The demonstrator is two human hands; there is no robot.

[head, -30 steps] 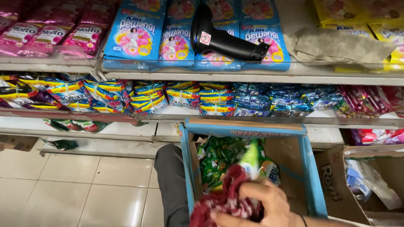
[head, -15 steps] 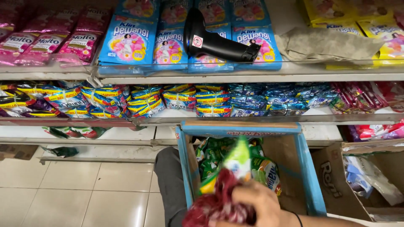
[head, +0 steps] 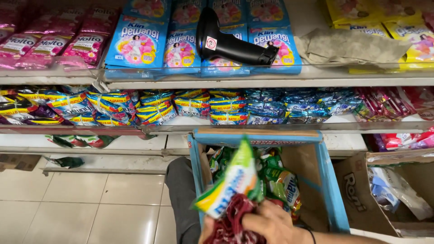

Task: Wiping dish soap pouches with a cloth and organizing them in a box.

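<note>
Here, at the far left, pink sachet packs [head: 43,43] lie on the top shelf [head: 181,83], and below them a row of multicoloured sachet bundles [head: 108,106] fills the middle shelf. Lower still, a few green and red packets [head: 81,141] lie on the white bottom ledge above the pale tiled floor [head: 81,203]. Moving right, blue pouches [head: 135,45] lean on the top shelf, and a black handheld scanner [head: 230,43] rests across them, its handle pointing right. Under it, blue sachet bundles [head: 294,106] continue along the middle shelf.

Near the centre, a cardboard box with blue edges [head: 327,180] stands open, holding green packets [head: 275,174]. Just left of it a grey trouser leg [head: 183,194] shows. At the near edge, one hand [head: 271,223] comes in from the right with a dark band at the wrist; I cannot tell for certain which hand it is, but it appears to be the right. Its fingers are curled closed around a crumpled dark red cloth [head: 233,221] and the lower end of a green, yellow and white sachet strip [head: 230,183], which sticks up and leftward over the box's near-left corner. The other hand is out of sight.

Further right, a crumpled beige cloth [head: 352,45] lies on the top shelf before yellow pouches [head: 407,31]. Red and pink packets [head: 389,104] end the middle row. At the near right stands a brown carton [head: 361,199] with plastic wrapping [head: 393,190] inside.
</note>
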